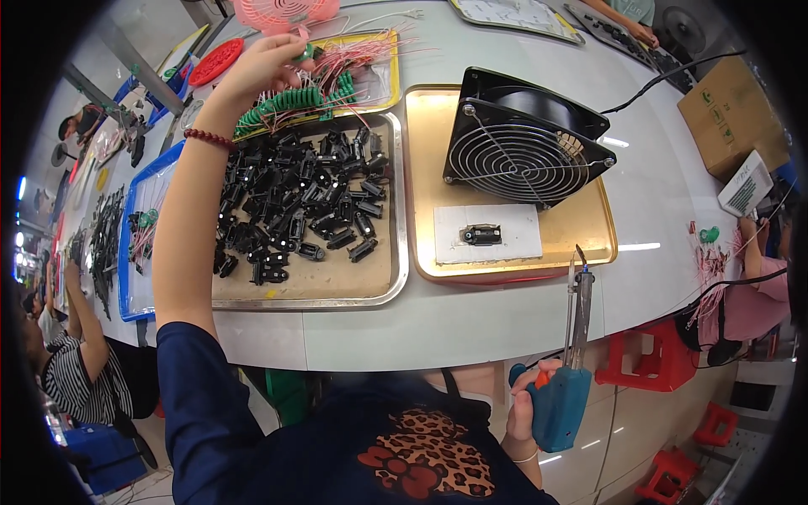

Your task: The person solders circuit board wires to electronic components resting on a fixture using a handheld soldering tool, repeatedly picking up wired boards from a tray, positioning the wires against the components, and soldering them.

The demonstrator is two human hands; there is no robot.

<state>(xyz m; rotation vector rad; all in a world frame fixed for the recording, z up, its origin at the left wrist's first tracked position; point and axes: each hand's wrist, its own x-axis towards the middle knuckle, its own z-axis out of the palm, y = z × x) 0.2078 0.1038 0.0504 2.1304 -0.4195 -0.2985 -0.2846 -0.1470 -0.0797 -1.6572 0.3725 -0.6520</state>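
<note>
My left hand (282, 63) reaches to the far left, fingers closed on a small green circuit board (306, 52) that the hand partly hides. Beside it, a row of green circuit boards (290, 101) with thin pink and white wires (358, 55) lies on a yellow-rimmed tray (394, 71). In my right hand (522, 408) is a blue-handled soldering gun (562, 408), its tip pointing up at the table's near edge. Just beyond that tip, one black plastic housing (481, 235) sits on a white pad (523, 225), on a gold tray (425, 160).
A metal tray (399, 244) holds many black housings (295, 189). A black fan with a wire guard (522, 160) stands on the gold tray. A pink basket (282, 13), a red dish (216, 61) and a cardboard box (730, 114) stand around. Co-workers sit at both sides; red stools (648, 358) are at right.
</note>
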